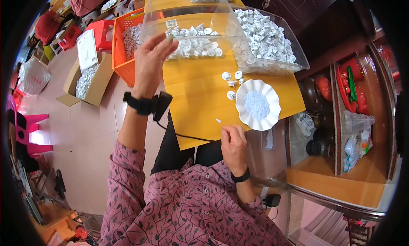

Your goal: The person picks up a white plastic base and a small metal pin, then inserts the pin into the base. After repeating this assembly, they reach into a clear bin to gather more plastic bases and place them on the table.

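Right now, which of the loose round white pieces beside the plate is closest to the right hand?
The lowest round white plastic piece, just left of the scalloped plate; the others lie farther up the yellow table from the right hand.

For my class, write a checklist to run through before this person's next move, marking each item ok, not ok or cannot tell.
1. White scalloped dish stocked: ok, small pale pieces inside.
2. Dish near the right hand: ok, just beyond it.
3. Small pieces all in the dish: not ok, one white piece lies on the table.
4. Black cable away from the right hand: not ok, leads toward it.
5. Right hand empty: cannot tell, fingers curled.
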`<action>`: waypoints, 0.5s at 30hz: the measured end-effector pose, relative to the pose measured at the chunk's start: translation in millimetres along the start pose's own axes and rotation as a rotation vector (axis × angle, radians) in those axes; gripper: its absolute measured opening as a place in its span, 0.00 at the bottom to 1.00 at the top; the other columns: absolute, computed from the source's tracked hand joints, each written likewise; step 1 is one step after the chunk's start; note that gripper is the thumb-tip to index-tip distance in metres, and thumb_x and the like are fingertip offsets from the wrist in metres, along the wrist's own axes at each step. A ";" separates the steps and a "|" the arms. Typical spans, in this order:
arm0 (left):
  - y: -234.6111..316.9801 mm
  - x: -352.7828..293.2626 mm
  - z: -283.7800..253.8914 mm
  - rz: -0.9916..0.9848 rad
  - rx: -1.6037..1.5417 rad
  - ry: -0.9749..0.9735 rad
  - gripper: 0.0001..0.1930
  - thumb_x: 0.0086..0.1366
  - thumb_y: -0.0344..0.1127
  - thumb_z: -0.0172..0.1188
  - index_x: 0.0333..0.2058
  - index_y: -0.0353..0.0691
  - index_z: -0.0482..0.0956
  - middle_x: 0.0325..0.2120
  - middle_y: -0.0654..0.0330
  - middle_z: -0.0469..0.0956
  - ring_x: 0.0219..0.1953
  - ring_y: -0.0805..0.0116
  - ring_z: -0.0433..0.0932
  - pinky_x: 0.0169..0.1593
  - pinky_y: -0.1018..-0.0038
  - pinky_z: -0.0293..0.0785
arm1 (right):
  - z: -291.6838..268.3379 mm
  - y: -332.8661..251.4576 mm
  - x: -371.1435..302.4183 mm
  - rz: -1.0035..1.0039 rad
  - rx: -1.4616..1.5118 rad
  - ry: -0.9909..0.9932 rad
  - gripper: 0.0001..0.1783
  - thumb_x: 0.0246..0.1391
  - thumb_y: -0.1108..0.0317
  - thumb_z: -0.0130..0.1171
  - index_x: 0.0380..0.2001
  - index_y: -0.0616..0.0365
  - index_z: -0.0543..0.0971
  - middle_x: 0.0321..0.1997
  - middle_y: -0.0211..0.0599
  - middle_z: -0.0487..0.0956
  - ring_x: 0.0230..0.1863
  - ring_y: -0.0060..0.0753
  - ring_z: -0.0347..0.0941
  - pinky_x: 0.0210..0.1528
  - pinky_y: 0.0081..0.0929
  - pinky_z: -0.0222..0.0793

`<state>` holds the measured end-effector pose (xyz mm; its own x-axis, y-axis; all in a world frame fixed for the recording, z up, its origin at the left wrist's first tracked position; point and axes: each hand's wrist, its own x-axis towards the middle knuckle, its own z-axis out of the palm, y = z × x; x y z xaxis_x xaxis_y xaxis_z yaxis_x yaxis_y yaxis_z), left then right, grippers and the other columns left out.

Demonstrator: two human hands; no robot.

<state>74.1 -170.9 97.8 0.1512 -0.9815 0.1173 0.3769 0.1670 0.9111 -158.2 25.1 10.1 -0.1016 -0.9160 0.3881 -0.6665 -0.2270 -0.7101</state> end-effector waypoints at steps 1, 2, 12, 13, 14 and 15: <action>-3.7 -9.5 2.2 -0.044 0.043 -0.020 0.22 0.66 0.33 0.62 0.52 0.21 0.70 0.46 0.51 0.77 0.47 0.61 0.80 0.53 0.74 0.77 | 1.5 3.9 3.9 0.007 -0.004 0.009 0.07 0.55 0.81 0.58 0.38 0.64 0.77 0.38 0.43 0.76 0.36 0.47 0.74 0.39 0.34 0.72; -7.6 -22.8 6.2 -0.121 0.046 -0.047 0.20 0.66 0.33 0.62 0.51 0.25 0.73 0.44 0.54 0.78 0.44 0.65 0.80 0.51 0.75 0.76 | 3.5 8.6 7.4 -0.068 -0.086 -0.008 0.08 0.55 0.80 0.57 0.39 0.63 0.77 0.40 0.42 0.76 0.39 0.46 0.73 0.42 0.35 0.70; -71.5 -86.5 15.2 -0.460 0.319 -0.399 0.13 0.65 0.34 0.64 0.43 0.30 0.79 0.33 0.60 0.80 0.32 0.74 0.79 0.40 0.78 0.77 | -6.8 10.4 -2.6 -0.245 -0.408 -0.225 0.21 0.51 0.75 0.55 0.50 0.66 0.76 0.55 0.38 0.74 0.52 0.41 0.68 0.52 0.39 0.62; -74.1 -86.4 20.2 -0.461 0.322 -0.404 0.13 0.65 0.34 0.64 0.43 0.30 0.79 0.33 0.60 0.80 0.32 0.74 0.79 0.40 0.78 0.77 | -10.0 10.0 -4.1 -0.249 -0.404 -0.242 0.22 0.51 0.75 0.55 0.51 0.66 0.76 0.55 0.39 0.73 0.52 0.41 0.68 0.52 0.38 0.61; -76.0 -86.4 25.8 -0.457 0.387 -0.436 0.13 0.65 0.34 0.64 0.43 0.29 0.79 0.34 0.60 0.80 0.32 0.75 0.79 0.40 0.78 0.77 | -13.5 9.8 -5.9 -0.244 -0.404 -0.239 0.22 0.51 0.75 0.55 0.51 0.66 0.76 0.55 0.39 0.73 0.52 0.41 0.68 0.52 0.38 0.61; -77.7 -85.7 31.7 -0.452 0.450 -0.470 0.14 0.65 0.34 0.64 0.43 0.29 0.79 0.34 0.60 0.81 0.32 0.75 0.79 0.39 0.78 0.78 | -17.6 9.9 -7.5 -0.227 -0.363 -0.270 0.22 0.50 0.76 0.55 0.51 0.67 0.75 0.56 0.40 0.73 0.53 0.42 0.68 0.54 0.39 0.61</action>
<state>2.8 -102.8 29.6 -0.3680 -0.8986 -0.2389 -0.1116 -0.2124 0.9708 -177.0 35.5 10.5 0.2380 -0.9207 0.3094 -0.8684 -0.3444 -0.3568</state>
